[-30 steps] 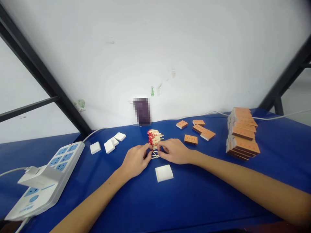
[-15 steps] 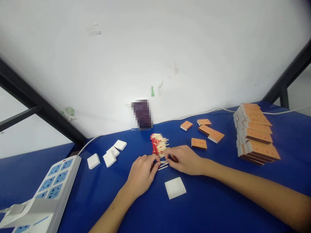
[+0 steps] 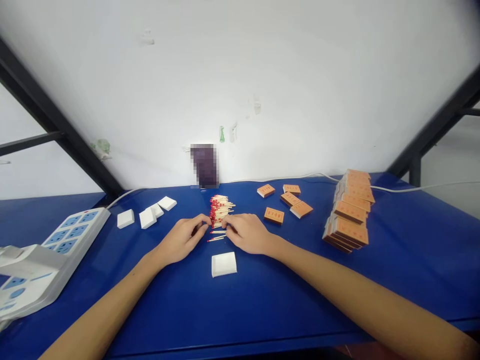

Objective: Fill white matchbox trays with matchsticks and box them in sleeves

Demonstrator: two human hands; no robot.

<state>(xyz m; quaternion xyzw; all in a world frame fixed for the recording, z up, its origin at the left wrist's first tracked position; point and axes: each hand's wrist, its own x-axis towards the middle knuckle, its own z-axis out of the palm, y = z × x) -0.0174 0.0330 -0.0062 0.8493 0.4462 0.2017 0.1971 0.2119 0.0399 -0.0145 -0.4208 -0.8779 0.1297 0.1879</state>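
A pile of red-headed matches (image 3: 221,207) lies on the blue table (image 3: 240,320), with a few loose matches (image 3: 216,238) just in front of it. My left hand (image 3: 185,237) is at the pile's left front edge, thumb and fingertips curled toward each other near the match heads. On the right side, my right hand (image 3: 245,232) has its bent fingertips at the stick ends of the nearest matches. Whether either hand pinches a match is too small to tell. Nearer to me than both hands lies a white tray (image 3: 224,264).
Several white boxes (image 3: 125,218) lie at left, beside a power strip (image 3: 71,235). Several orange matchboxes (image 3: 274,215) are scattered right of the pile, and stacked matchboxes (image 3: 350,212) stand farther right. A white cable (image 3: 277,178) runs along the wall.
The whole view has shifted and levelled, so the table's front edge now shows. My left hand's fingertips have moved a little away from my right hand's, leaving a wider gap between them.
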